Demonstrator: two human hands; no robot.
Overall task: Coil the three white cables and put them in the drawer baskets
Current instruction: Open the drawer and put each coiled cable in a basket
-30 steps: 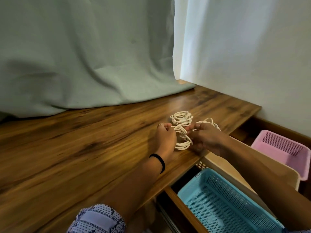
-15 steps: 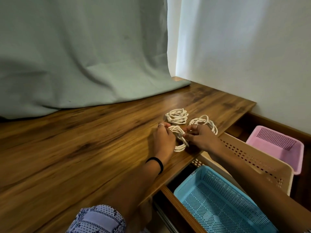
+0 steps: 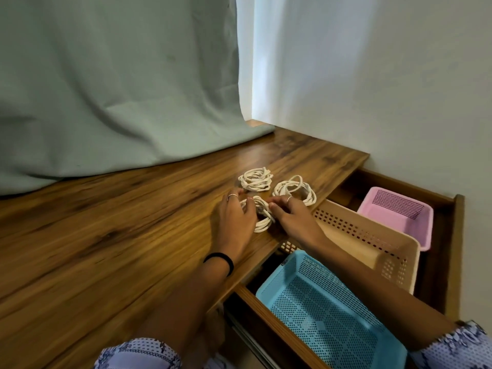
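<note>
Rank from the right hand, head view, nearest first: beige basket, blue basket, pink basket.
From the right hand:
1. beige basket, just right of it, middle of the drawer.
2. blue basket, nearer the camera, under the forearm.
3. pink basket, far right end.

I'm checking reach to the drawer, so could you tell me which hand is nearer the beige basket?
Right. The right hand sits beside the beige basket, at the table edge; the left hand lies farther off, across the cable coil both hands hold.

Three coiled white cables (image 3: 255, 179) are carried close together near the right edge of the wooden counter (image 3: 106, 230); a grey-green curtain (image 3: 119, 102) is draped onto its back.
</note>
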